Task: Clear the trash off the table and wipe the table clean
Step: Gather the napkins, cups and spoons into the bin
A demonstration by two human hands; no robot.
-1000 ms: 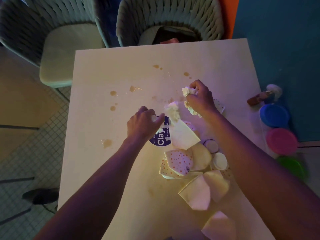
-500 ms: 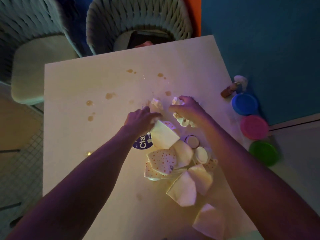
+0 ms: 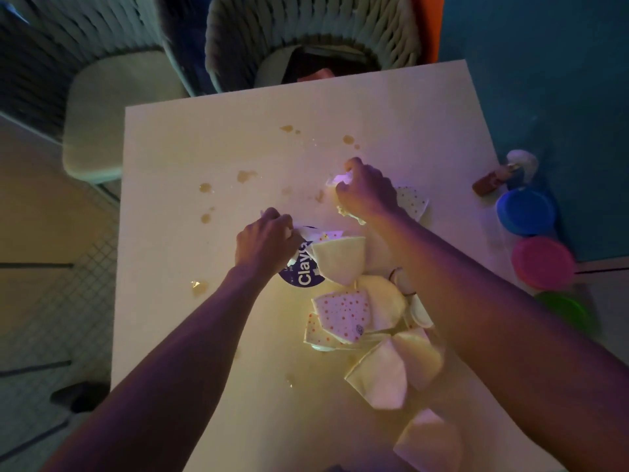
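Right hand (image 3: pixel 366 191) clenched on a crumpled napkin (image 3: pixel 335 181) at table centre, left hand (image 3: pixel 267 240) at its 8 o'clock pinching white paper over a blue Clay lid (image 3: pixel 303 272); paper-plate wedges (image 3: pixel 343 315) heaped toward 6 o'clock; brown spills (image 3: pixel 246 176) at 10 o'clock on the white table (image 3: pixel 204 137); coloured tubs (image 3: pixel 526 212) at 3 o'clock.

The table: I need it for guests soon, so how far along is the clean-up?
Early. Nothing looks finished. In hand: the right hand grips crumpled paper, and the left hand grips another scrap beside the round Clay label. Left: the pile of paper pieces and the brown spills on the table, still unwiped.
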